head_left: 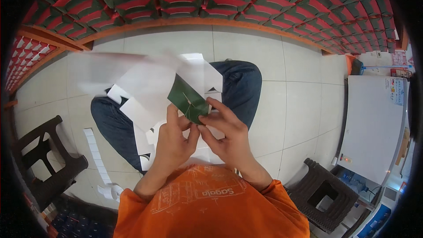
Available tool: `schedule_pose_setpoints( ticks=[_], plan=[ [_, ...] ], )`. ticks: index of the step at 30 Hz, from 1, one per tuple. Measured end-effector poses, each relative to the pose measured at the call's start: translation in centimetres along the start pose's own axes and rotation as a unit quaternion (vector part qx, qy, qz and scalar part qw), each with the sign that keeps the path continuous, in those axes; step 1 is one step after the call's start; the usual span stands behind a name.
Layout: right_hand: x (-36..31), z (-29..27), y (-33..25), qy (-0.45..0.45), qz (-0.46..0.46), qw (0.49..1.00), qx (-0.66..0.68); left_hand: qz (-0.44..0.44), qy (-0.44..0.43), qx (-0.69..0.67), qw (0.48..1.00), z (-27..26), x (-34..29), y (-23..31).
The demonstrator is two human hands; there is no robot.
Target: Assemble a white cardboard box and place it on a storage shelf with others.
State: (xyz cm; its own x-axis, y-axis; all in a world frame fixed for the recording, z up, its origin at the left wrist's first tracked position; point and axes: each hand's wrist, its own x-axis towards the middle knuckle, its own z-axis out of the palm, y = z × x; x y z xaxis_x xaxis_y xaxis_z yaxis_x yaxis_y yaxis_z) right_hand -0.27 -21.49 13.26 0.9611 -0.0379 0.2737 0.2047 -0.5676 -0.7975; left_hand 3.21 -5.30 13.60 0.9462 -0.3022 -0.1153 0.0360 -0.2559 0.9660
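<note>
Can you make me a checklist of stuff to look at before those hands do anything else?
1. Left hand on the green piece: ok, fingers at its lower end.
2. Right hand on it too: ok, fingers at its lower right.
3. White card on the lap: ok, spread across the legs.
4. Pale blur at upper left clear enough to read its edges: not ok.
5. Blur joined to the green piece: cannot tell.

Green piece (181, 95): smooth, slightly glossy paper. White card (140, 89): matt. Trousers (243, 89): denim cloth. Floor (304, 101): smooth tile.
</note>
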Motion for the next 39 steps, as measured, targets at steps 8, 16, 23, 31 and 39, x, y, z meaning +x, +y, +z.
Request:
schedule_pose_setpoints(
  ticks=[8,16,23,31,39],
  plan=[
    [3.1,1.8,-2.6,0.048,-0.023,0.962,0.269,0.115,-0.043,0.042,0.992,-5.2,-2.6,2.3],
    [5.9,0.9,-2.4,-0.285,0.008,0.954,0.094,0.001,0.006,-0.050,0.999,-9.6,-3.1,0.2],
    [4.1,2.1,-2.2,-0.323,-0.056,0.941,0.086,0.043,-0.063,-0.148,0.986,-10.4,-2.6,-2.5],
    [9.9,-4.1,-3.3,-0.218,-0.031,0.952,-0.212,0.085,-0.181,0.074,0.977,-15.2,-1.5,2.1],
    [5.0,-0.4,-3.1,-0.175,-0.132,0.964,0.152,0.109,-0.222,-0.083,0.965,-8.8,-1.6,-0.4]
  ],
)
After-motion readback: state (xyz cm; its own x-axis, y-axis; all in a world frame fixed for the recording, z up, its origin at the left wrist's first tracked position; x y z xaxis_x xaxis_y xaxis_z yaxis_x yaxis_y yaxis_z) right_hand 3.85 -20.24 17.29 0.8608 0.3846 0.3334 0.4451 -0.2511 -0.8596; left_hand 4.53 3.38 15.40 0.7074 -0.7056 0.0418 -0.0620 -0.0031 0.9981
